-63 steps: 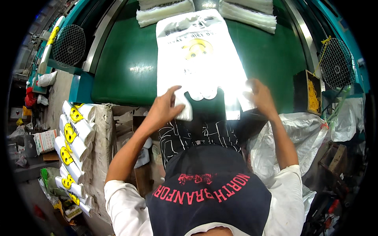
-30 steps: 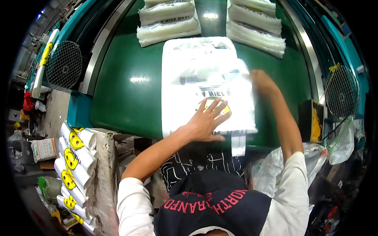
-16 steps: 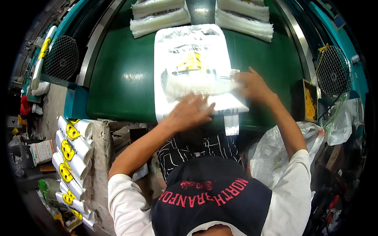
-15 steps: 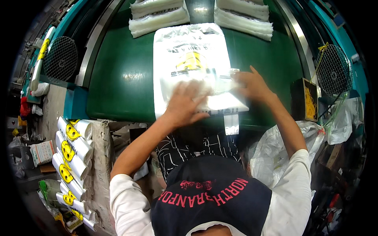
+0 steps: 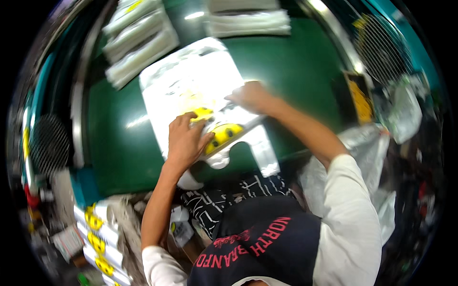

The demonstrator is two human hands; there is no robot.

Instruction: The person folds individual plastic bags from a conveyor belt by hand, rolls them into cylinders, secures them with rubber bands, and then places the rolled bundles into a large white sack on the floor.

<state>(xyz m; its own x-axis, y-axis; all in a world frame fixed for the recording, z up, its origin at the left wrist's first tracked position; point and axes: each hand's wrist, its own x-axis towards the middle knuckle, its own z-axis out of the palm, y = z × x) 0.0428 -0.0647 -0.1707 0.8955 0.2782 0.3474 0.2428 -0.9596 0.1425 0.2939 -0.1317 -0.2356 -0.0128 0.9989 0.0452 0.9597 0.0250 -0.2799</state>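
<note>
A white plastic carrier bag [image 5: 162,95] with yellow smiley prints lies tilted on the green work surface. Its near part is doubled over, and a smiley shows on the fold. Two handle loops stick out toward me. My left hand [image 5: 184,140] rests on the folded part beside the smiley, thumb spread from the fingers. At the bag's right edge is my right hand [image 5: 255,97], slightly smeared by motion; its fingers are bent together on the plastic, fingertips partly hidden.
Stacks of folded white bags [image 5: 140,45] and more bags [image 5: 248,23] lie at the far side. Rolled smiley bags [image 5: 98,243] are piled at lower left. Fans [image 5: 384,47] flank the surface. A box of yellow bands [image 5: 360,97] stands right, above a white sack [image 5: 367,148].
The view has swung, so the bag appears more tilted. The bag's near part now shows a smiley on its fold. My left hand sits lower on the bag; my right hand has come to its right edge.
</note>
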